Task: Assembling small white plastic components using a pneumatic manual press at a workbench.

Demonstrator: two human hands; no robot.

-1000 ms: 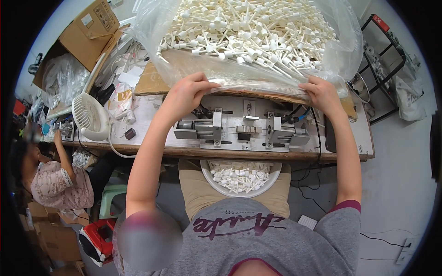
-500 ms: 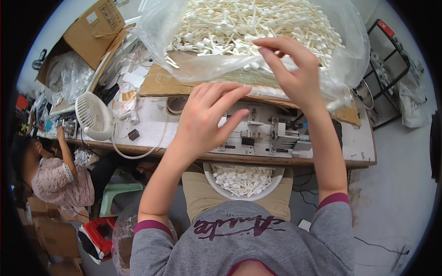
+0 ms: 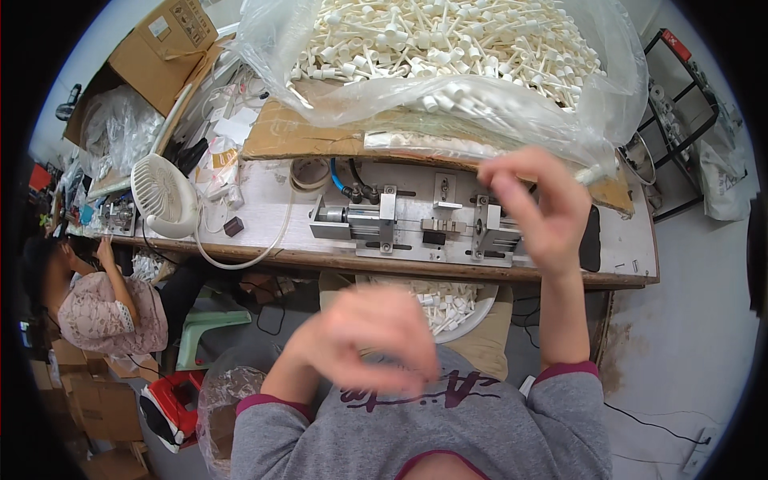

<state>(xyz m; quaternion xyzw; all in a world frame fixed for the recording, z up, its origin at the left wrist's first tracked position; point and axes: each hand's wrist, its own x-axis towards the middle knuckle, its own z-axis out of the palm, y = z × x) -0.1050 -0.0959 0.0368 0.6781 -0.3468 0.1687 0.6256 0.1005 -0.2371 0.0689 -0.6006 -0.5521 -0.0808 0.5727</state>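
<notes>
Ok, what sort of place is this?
Probably a small assembly workshop: a metal fixture on a bench, a big heap of white parts, and a co-worker at the left.

The white-topped workbench (image 3: 626, 240) bears a metal fixture (image 3: 440, 227) near its front edge. Left of it sit a tape roll (image 3: 309, 188), a small dark block (image 3: 233, 227) and a white fan (image 3: 164, 198).

Your shirt (image 3: 520, 428): matt cloth | your trousers (image 3: 492, 344): matt cloth | your bag (image 3: 608, 100): clear plastic film, glossy, creased | sticks (image 3: 452, 44): plastic by look, smooth, low sheen | cardboard (image 3: 308, 136): matt, rough at the edge | your machine (image 3: 387, 228): bare metal, smooth, satin sheen | your table (image 3: 260, 196): smooth top, worn wooden edge | your bowl (image 3: 485, 307): smooth plastic | fan (image 3: 160, 200): matt plastic
</notes>
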